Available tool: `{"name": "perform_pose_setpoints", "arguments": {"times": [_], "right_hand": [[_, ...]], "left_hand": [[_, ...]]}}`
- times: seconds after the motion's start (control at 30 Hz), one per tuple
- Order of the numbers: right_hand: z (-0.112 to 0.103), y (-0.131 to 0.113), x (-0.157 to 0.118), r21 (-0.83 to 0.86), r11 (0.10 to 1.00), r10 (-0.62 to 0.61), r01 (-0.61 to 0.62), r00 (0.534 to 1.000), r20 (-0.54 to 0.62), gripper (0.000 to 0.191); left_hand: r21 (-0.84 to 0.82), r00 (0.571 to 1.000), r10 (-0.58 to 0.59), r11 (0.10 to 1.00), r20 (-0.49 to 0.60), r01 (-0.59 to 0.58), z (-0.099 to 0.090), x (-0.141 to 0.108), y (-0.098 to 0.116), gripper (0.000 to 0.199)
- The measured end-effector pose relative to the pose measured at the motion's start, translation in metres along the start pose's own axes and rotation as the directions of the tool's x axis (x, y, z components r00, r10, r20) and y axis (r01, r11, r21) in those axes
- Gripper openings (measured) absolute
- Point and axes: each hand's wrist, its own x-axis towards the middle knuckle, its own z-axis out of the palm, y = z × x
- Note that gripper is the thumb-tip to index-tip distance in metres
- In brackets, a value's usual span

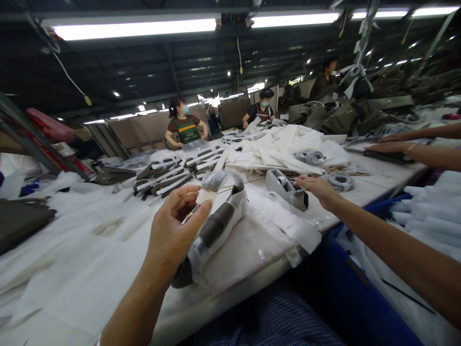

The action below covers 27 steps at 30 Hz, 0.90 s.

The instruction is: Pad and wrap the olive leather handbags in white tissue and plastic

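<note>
My left hand (180,216) pinches a cream-coloured tag (206,196) between thumb and fingers. The tag is beside the wrapped handle of an olive-grey bag (217,223), which stands at the table's front edge, partly covered in white paper and clear plastic. To the right, my right hand (317,188) is stretched out with its fingers apart and nothing in it. Its fingertips are close to a grey tape dispenser (286,188) on the table, and I cannot tell whether they touch it.
White strips (273,146) are heaped mid-table, beside stacked grey-and-white straps (165,173). Tape rolls (339,181) lie to the right. White sheets (79,254) cover the left. Another person's hands (391,144) rest at the right edge, above a blue bin (355,283). Co-workers (185,129) stand behind.
</note>
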Motion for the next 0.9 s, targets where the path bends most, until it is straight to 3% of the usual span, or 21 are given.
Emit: {"name": "perform_pose_setpoints", "arguments": {"times": [0.2, 0.37, 0.5, 0.57, 0.67, 0.77, 0.9], "right_hand": [[-0.01, 0.011, -0.039, 0.32, 0.91, 0.238, -0.263, 0.964, 0.114, 0.023], [-0.002, 0.039, -0.06, 0.322, 0.853, 0.386, -0.41, 0.912, 0.138, 0.012], [0.003, 0.038, -0.07, 0.322, 0.86, 0.381, -0.395, 0.918, 0.107, 0.017], [0.005, 0.02, -0.079, 0.312, 0.906, 0.27, -0.287, 0.958, 0.099, 0.026], [0.014, -0.029, -0.099, 0.279, 0.96, -0.025, -0.025, 0.984, 0.175, 0.039], [0.029, -0.087, -0.124, 0.323, 0.936, -0.238, 0.14, 0.927, 0.288, 0.036], [0.052, -0.15, -0.149, 0.462, 0.866, -0.4, 0.191, 0.82, 0.409, 0.032]], "left_hand": [[-0.011, 1.0, -0.011, 1.0, -0.018, 0.011, -0.001, 0.002, -0.001, 0.049], [-0.032, 1.0, -0.007, 0.999, -0.021, 0.007, -0.003, 0.004, -0.004, 0.048], [-0.06, 1.0, -0.012, 0.998, -0.012, 0.011, -0.004, 0.005, -0.006, 0.047], [-0.074, 1.0, -0.007, 0.997, -0.006, 0.007, -0.003, 0.005, -0.007, 0.047], [-0.073, 1.0, 0.006, 0.997, -0.005, -0.006, -0.002, 0.006, -0.008, 0.046], [-0.016, 0.999, 0.049, 0.999, -0.007, -0.049, 0.001, 0.005, -0.01, 0.044], [0.079, 0.992, 0.126, 0.989, -0.007, -0.125, 0.006, 0.002, -0.011, 0.04]]}}
